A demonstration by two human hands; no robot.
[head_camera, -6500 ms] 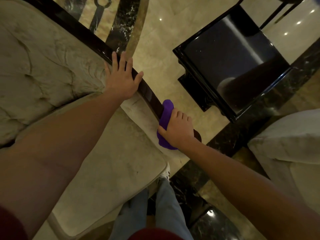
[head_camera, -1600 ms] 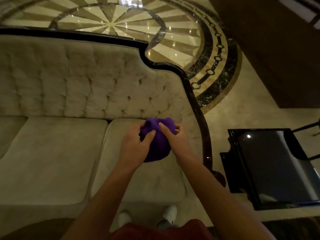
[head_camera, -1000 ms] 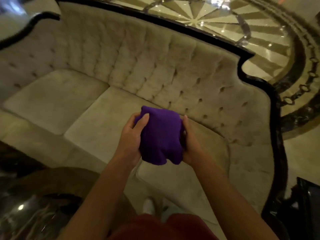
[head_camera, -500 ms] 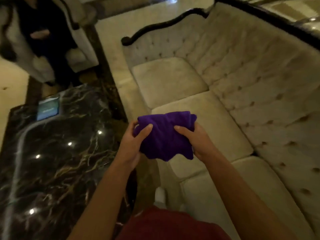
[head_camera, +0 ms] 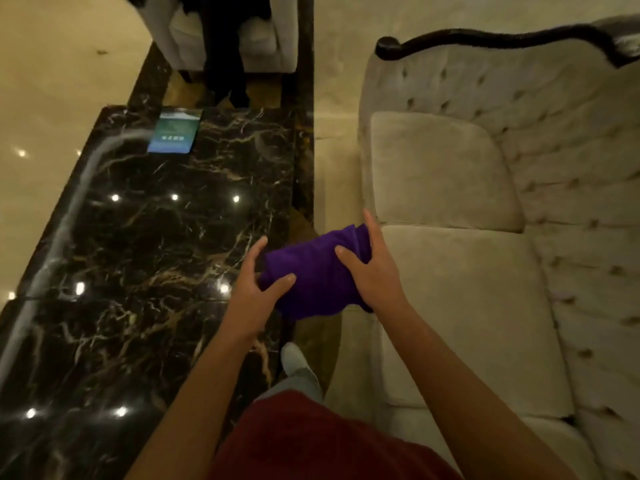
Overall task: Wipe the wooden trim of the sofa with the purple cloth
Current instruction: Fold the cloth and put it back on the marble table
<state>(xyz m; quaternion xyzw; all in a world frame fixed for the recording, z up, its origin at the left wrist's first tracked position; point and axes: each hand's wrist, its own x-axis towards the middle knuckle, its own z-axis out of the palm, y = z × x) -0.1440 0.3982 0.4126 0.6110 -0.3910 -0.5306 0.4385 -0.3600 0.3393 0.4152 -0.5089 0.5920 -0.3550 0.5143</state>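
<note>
The purple cloth [head_camera: 311, 275] is bunched between both hands at chest height, above the gap between table and sofa. My left hand [head_camera: 258, 289] grips its left side with thumb on top. My right hand [head_camera: 372, 268] presses its right side, fingers wrapped over the upper edge. The cream tufted sofa [head_camera: 460, 271] runs along the right. Its dark wooden trim [head_camera: 495, 41] curves along the top of the far armrest, well away from the cloth.
A black marble coffee table [head_camera: 145, 258] fills the left, with a blue-green card [head_camera: 175, 131] at its far end. A pale armchair [head_camera: 225, 32] with a dark-clothed person stands beyond it. My leg and white shoe [head_camera: 294, 358] are in the narrow aisle.
My view has swung left along the sofa, from its right armrest to the far left one. The cloth went from one-handed wiping on the trim to being held in both hands.
</note>
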